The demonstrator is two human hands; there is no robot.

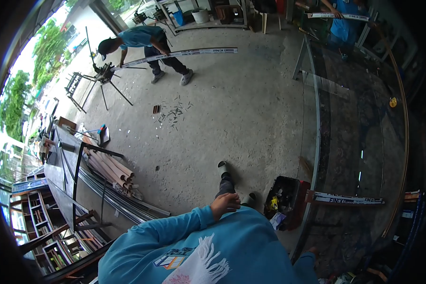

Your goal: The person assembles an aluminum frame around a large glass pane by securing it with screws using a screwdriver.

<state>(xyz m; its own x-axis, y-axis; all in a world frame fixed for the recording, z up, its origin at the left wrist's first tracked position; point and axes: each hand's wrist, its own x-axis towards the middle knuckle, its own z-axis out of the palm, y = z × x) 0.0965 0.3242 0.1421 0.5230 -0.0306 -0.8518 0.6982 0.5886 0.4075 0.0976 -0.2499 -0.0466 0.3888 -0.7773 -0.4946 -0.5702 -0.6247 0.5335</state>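
Observation:
My left hand (226, 205) is in front of my blue shirt (241, 241), its fingers curled together, with nothing visible in them. My right hand (313, 252) is low at the right, beside the glass-topped table's edge (317, 137); its fingers are too small and dark to read. Wrapped strips with printed labels (348, 199) lie across the table above it. Between my left hand and that table, a black and red bin (293, 201) holds yellow and white items. A fringed white cloth (201, 262) hangs over my shirt.
A co-worker (142, 40) bends over a long labelled strip (189, 53) at a legged stand (104, 75). Another person (345, 23) holds a strip at the upper right. Metal bars (113, 196) and pinkish rolls (109, 165) lie at the left; small scraps (175, 113) dot the floor.

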